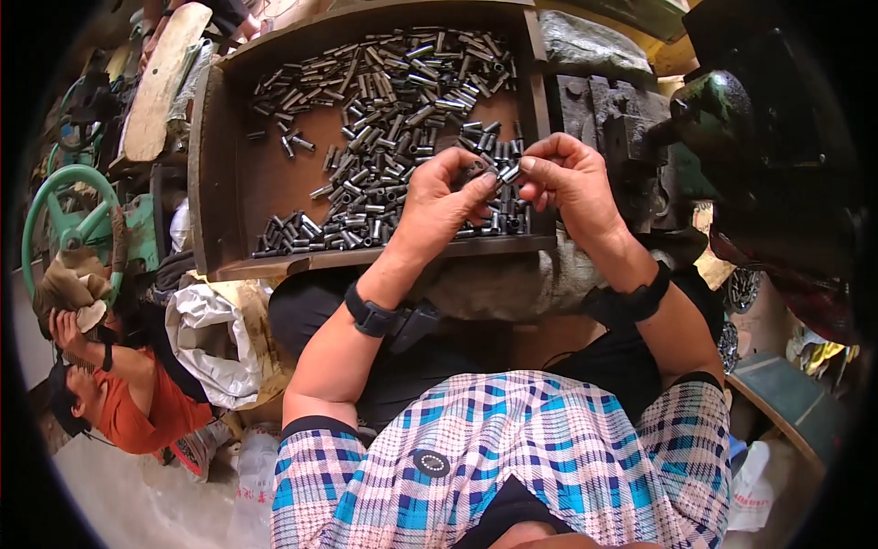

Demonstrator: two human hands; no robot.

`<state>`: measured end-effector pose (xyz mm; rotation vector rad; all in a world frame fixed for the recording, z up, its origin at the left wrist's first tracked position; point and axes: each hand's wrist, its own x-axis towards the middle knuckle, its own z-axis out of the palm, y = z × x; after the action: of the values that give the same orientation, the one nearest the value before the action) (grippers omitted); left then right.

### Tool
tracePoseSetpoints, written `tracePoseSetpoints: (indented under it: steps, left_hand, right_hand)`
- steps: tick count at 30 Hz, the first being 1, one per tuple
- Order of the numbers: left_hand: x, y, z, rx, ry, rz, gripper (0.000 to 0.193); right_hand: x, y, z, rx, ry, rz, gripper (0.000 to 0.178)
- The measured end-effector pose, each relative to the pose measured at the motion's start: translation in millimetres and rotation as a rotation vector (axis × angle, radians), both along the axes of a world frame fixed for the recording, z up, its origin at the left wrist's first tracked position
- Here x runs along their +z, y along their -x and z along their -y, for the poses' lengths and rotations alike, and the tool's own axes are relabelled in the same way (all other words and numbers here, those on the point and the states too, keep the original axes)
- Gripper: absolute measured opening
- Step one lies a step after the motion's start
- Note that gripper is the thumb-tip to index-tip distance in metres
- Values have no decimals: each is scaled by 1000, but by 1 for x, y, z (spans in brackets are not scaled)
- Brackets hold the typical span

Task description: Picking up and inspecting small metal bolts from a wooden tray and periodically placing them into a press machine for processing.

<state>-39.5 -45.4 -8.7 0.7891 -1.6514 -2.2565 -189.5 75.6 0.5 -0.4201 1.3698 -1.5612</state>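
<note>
A shallow wooden tray (208,174) in front of me holds a heap of small, shiny metal sleeves (389,137). Over its right side, my left hand (432,206) is closed with dark metal sleeves (475,168) between thumb and fingers, hollow ends showing. Close beside it, the thumb and forefinger of my right hand (574,188) pinch one short, bright metal sleeve (510,173). The fingertips of both hands almost meet. Fingers partly hide how many pieces the left hand has.
A dark, greasy machine (722,119) stands right of the tray. To the left are a green handwheel (71,236) and an open white sack (212,343). A person in an orange top (137,403) is at the lower left, one hand near a cloth on the wheel.
</note>
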Motion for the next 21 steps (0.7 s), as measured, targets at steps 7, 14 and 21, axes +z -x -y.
tracePoseSetpoints:
  steps: [7, 14, 21]
  left_hand:
    - [2, 0, -1, -90, 66, 20, 17]
    - [10, 0, -1, -77, -10, -22, 19]
    - [12, -5, -2, -41, 31, -15, 18]
  right_hand:
    - [5, -1, -11, 56, -37, -115, 9]
    - [6, 10, -12, 41, -27, 27, 8]
    - [6, 8, -12, -123, -21, 106, 2]
